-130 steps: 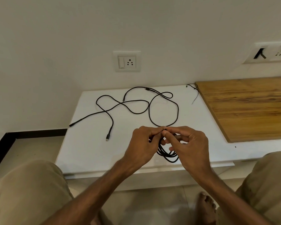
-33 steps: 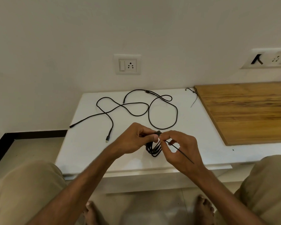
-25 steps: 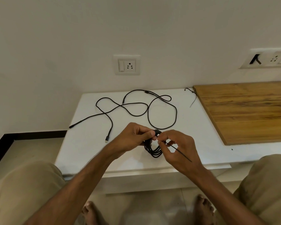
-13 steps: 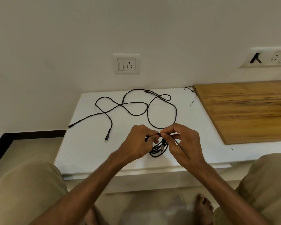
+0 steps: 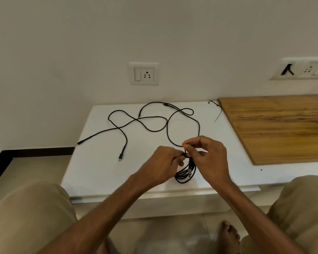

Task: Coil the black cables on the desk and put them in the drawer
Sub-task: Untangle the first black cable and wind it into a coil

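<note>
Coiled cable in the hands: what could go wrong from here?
1. The coiled cable is pinched only at its top by the left hand and right hand; a slip may let the hanging loops spring open.
2. The loose cables cross each other on the desk; pulling one could drag or tangle the other.

Right hand [image 5: 208, 158] has pulled the tie [image 5: 185, 152] up from the coiled cable [image 5: 184, 174].

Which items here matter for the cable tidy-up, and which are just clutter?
Job:
- coiled cable, gripped by left hand and right hand
- loose black cables on the white desk

Lying about:
- wooden board
- wall socket
- thin black wire beside the board, purpose unclear
</note>
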The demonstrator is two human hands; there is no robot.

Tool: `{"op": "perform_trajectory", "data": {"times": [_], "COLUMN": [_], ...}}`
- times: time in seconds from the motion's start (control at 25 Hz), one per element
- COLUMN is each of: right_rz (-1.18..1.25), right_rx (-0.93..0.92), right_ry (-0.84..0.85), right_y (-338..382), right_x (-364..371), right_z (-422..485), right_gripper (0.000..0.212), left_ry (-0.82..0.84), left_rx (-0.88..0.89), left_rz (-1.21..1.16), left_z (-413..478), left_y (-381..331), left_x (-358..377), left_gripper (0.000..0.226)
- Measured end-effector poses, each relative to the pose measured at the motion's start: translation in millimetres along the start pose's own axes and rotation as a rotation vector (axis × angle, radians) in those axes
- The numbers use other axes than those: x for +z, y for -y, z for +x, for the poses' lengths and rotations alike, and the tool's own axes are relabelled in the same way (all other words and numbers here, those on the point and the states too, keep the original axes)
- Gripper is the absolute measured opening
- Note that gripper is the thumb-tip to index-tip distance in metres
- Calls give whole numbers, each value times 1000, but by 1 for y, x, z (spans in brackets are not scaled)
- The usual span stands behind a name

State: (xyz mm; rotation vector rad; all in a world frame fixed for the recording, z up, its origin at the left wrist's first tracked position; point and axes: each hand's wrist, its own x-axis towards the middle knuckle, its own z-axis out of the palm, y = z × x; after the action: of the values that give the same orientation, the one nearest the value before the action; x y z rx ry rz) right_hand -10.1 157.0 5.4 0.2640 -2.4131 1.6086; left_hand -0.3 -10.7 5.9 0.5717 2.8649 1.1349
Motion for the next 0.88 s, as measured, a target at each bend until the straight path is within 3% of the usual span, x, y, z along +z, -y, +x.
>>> {"op": "perform_trajectory", "data": {"times": [0.32, 0.44, 0.56, 0.88], "right_rz": [-91, 15, 70, 175], "right_rx": [139, 229, 207, 356], "right_ry": [308, 392, 439, 417], "right_y": [-27, -30, -24, -19], "right_x": [-7, -9, -9, -6], "right_z": [0, 2, 0, -3], "right_gripper": [37, 29, 17, 15], "left_ry": [-39, 4, 33, 99], "left_rx": [-136, -175, -200, -388], "left_rz": [-185, -224, -272, -491], "left_z": [1, 1, 2, 3], "left_y": [12, 13, 16, 18], "left_x": [-16, -17, -16, -16], "left_gripper": [27, 26, 24, 40]}}
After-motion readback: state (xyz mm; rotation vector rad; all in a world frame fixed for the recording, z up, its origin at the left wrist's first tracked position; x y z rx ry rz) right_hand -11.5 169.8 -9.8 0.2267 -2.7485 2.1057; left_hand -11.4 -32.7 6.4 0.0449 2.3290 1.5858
